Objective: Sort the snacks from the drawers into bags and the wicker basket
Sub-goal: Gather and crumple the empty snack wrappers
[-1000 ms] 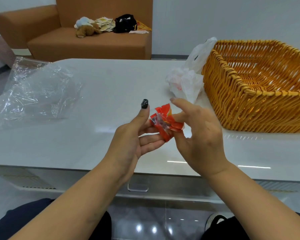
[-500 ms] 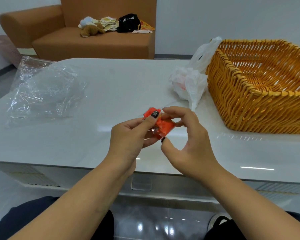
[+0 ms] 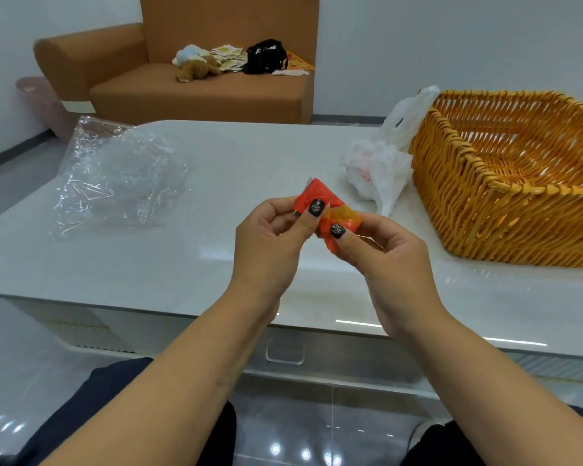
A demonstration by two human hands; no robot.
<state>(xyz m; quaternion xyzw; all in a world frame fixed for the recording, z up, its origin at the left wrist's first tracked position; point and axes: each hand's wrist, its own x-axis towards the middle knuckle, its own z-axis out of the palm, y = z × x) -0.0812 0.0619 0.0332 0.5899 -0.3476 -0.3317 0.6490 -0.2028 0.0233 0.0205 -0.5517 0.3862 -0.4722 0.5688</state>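
Half a second on, both thumbs had come onto the face of the red-orange snack packet (image 3: pixel 320 196), which the person held a little flatter and more spread than before, above the near middle of the white worktop (image 3: pixel 216 257); the view had also drawn back to show more of the far sofa (image 3: pixel 196 92). At the right, the wicker basket (image 3: pixel 485 210) stood on the worktop with no snack visible in the part of its interior the camera could see. Just left of the basket, touching its near-left corner, lay a crumpled white plastic bag (image 3: pixel 381 173); its contents could not be made out. Well apart on the left lay a clear plastic bag (image 3: pixel 115 176), crinkled and lying loosely, with nothing discernible inside. The left hand (image 3: pixel 266 240) pinched the packet's upper left part, its dark-nailed thumb pressed on top and its fingers (image 3: pixel 276 206) curled behind. The right hand (image 3: pixel 391 257) pinched the lower right part the same way, thumb on the wrapper and the other fingers folded underneath. A drawer handle (image 3: pixel 285 351) showed below the worktop's near edge.
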